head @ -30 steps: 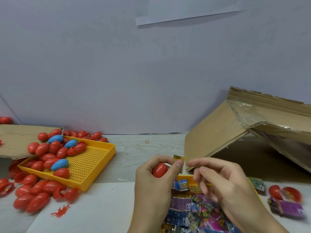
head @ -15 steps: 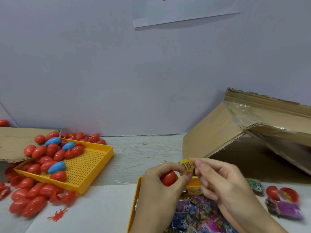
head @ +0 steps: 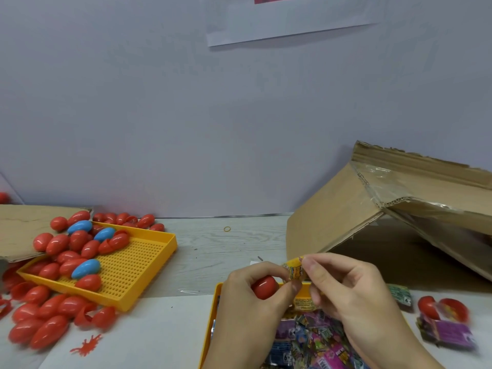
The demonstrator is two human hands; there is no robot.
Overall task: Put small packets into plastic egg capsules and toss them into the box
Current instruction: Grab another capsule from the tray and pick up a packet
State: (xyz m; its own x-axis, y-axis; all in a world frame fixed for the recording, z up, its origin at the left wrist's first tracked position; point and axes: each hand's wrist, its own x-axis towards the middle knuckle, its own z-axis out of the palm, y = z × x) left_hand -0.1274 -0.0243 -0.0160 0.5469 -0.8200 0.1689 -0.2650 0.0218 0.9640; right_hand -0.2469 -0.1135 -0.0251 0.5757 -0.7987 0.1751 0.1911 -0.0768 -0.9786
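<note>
My left hand [head: 247,307] grips a red egg capsule [head: 265,287] at the bottom centre. My right hand [head: 343,291] pinches a small yellow packet [head: 294,270] just above the capsule, and my left thumb touches the packet too. Below both hands a yellow tray [head: 211,315] holds several colourful packets [head: 316,342]. The cardboard box [head: 346,217] lies on its side at the right, its opening facing me.
At the left, a yellow perforated tray [head: 138,265] carries several red and blue capsules [head: 86,267], with more red capsules [head: 40,328] spilled beside it. An open red capsule [head: 442,307] and a purple packet [head: 452,334] lie at the far right. A rubber band [head: 227,229] rests near the wall.
Both hands have shifted right and slightly down together. The yellow packet has come closer to the red capsule, now turned between my fingers.
</note>
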